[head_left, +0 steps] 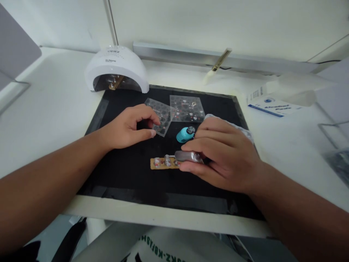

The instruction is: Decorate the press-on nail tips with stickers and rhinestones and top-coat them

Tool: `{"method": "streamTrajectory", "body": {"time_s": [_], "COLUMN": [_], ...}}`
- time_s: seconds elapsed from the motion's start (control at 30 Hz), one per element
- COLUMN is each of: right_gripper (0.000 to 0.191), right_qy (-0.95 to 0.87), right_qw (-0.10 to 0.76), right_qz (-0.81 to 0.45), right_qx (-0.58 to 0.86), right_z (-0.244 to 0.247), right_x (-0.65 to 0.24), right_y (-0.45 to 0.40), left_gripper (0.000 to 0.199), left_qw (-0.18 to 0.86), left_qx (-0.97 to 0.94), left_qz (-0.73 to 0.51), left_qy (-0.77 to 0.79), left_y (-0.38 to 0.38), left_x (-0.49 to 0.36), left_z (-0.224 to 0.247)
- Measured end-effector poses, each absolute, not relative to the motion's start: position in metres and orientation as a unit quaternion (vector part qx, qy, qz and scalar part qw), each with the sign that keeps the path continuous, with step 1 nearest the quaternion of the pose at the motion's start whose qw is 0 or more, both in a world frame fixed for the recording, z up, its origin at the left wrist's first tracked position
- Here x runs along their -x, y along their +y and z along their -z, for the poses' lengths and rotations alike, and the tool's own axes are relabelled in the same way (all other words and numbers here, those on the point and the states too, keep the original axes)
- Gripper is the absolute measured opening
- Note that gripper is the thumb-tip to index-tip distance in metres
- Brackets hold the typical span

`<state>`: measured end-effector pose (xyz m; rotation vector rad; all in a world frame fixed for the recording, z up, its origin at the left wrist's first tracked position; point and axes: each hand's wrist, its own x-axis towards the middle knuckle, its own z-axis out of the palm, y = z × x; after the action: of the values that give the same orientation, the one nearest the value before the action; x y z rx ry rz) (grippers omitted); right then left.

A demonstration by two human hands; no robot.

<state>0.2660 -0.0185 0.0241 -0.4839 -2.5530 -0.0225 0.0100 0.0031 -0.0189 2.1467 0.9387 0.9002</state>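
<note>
Two hands: both low over the black mat [131, 182] on the tabletop [54, 109].
Tip: probably best to pin the sticker sheet flat and keep the tool low over the nails.
Left hand [128, 127]: half curled, fingertips pinching the clear sticker sheet [161, 115].
Right hand [220, 156]: gripping a small silver tool [188, 156], tip over the wooden strip of nail tips [163, 162].
Nearby: teal pot [184, 134], white nail lamp [116, 69] at the back.

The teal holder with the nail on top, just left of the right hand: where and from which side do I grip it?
Grip the teal holder by its rounded body, low down, probably coming from the left, where the black mat is bare. The right hand blocks the right side, and the decorated nail on top is best left untouched.
</note>
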Motion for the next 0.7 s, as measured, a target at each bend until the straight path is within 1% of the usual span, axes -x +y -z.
{"method": "streamTrajectory", "body": {"time_s": [0.2,0.4,0.53,0.7], "right_gripper": [0.029,0.021,0.022,0.026], "right_qy": [-0.959,-0.952,-0.955,-0.967], "right_qw": [0.248,0.271,0.266,0.229], "right_qz": [-0.009,0.012,0.018,0.010], "right_qx": [0.138,0.138,0.131,0.114], "right_z": [-0.0280,-0.0282,-0.0234,-0.0263], "right_x": [-0.2687,-0.2686,-0.2659,-0.2656], "right_y": [-0.0182,-0.0181,-0.0189,-0.0196], "left_gripper": [0.017,0.017,0.017,0.017], "left_qw": [0.307,0.304,0.305,0.298], "left_qx": [-0.812,-0.814,-0.815,-0.816], "left_qz": [-0.344,-0.341,-0.342,-0.347], "left_qy": [0.357,0.357,0.355,0.354], "left_y": [0.0029,0.0026,0.0027,0.0029], "left_x": [-0.0096,-0.0098,-0.0104,-0.0100], "left_z": [0.0192,0.0182,0.0178,0.0186]}}
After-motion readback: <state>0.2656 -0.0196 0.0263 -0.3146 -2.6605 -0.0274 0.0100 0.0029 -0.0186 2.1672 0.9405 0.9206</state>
